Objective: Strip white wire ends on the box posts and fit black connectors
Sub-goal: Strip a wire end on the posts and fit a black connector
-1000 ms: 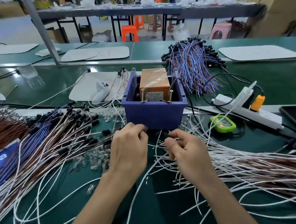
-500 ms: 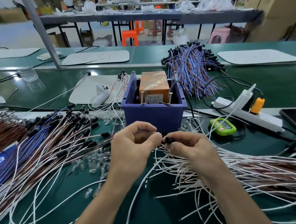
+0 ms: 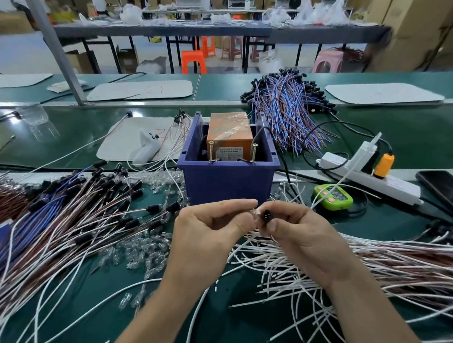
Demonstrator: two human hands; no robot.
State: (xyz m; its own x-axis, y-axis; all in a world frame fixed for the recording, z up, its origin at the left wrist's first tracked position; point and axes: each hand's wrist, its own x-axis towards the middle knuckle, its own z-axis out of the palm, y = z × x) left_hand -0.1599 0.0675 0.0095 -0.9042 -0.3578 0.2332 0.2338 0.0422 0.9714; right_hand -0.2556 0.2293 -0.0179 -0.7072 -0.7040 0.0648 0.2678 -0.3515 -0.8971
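My right hand (image 3: 299, 235) pinches a small black connector (image 3: 265, 217) between thumb and fingers, its open face turned toward me. My left hand (image 3: 210, 235) pinches a tiny clear part (image 3: 254, 211) right against that connector. Both hands hover just in front of the blue box (image 3: 228, 181), which holds an orange block (image 3: 229, 137) and two brass screw posts (image 3: 211, 151) on its front rim. Loose white wires (image 3: 291, 273) lie under my right hand. The wire running into the connector is hidden by my fingers.
Finished wires with black connectors (image 3: 96, 204) fan out on the left, with clear small parts (image 3: 135, 252) scattered beside them. A blue and brown wire bundle (image 3: 287, 110) lies behind the box. A power strip (image 3: 364, 172), green counter (image 3: 333, 196) and phone (image 3: 449, 193) sit at the right.
My hands rose from the table in front of the box and came together. The black connector now faces me in my right fingers, with the left fingertips against it.
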